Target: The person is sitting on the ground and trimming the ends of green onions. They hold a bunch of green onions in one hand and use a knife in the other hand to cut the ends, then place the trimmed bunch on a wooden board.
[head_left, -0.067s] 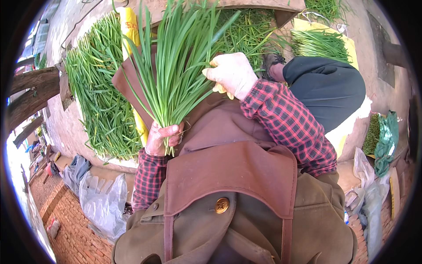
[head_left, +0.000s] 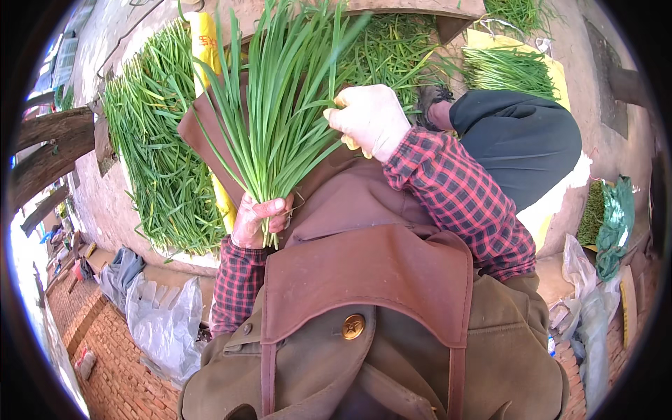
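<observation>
My left hand (head_left: 257, 222) is closed round the pale lower stems of a bunch of garlic chives (head_left: 269, 133). The long green leaves fan upward over my lap, and the cut stem ends poke out below my fist. At the bunch's right side is my right hand (head_left: 369, 122), in what looks like a pale glove. Its fingers are pinched together on leaves at the bunch's edge, with yellowish bits showing beneath them. The fingertips are partly hidden. A brown apron (head_left: 371, 280) covers my front and lap under both hands.
A large pile of chives (head_left: 157, 140) lies on the left beside a yellow sack (head_left: 206, 49). Loose chives (head_left: 392, 56) lie beyond my hands, below a wooden board (head_left: 413, 7). A smaller neat pile (head_left: 507, 73) sits at the far right. Clear plastic bags (head_left: 164, 322) lie at lower left.
The tips of the bunch have swayed slightly to the left. My right hand's fingers have shifted a touch to the right; my left hand stays put.
</observation>
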